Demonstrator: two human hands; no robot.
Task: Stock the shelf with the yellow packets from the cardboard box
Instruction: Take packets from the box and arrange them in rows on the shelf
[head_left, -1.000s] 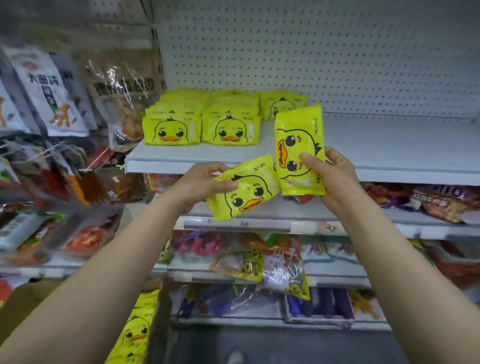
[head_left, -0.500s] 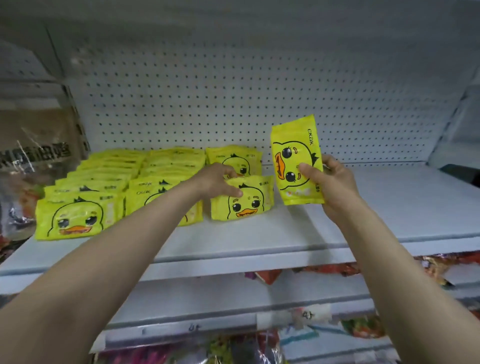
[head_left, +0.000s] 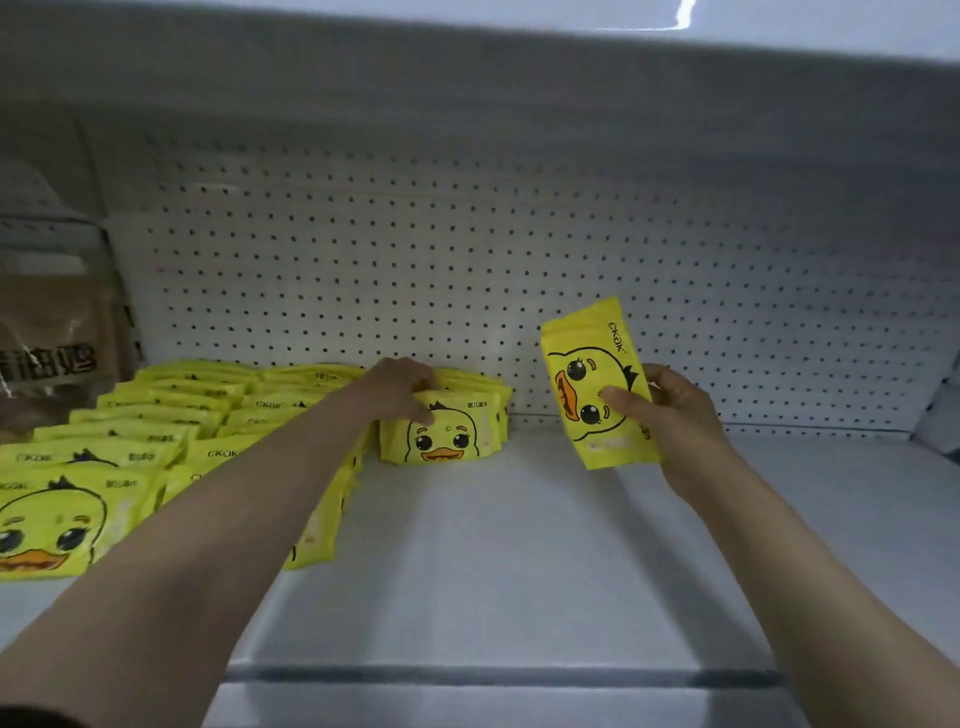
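Left hand (head_left: 400, 392) grips shelved packet (head_left: 441, 434), seemingly; right hand (head_left: 670, 415) pinches upright packet (head_left: 592, 384).

You can read "CKAK" on the top edge of the yellow packet (head_left: 597, 395) you hold upright, and again on the stacked packets (head_left: 171, 431); the brown bag's (head_left: 52, 332) dark characters are too blurred.

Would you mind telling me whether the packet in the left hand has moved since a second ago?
Yes. The packet in the left hand went from before the shelf edge back towards the pegboard.
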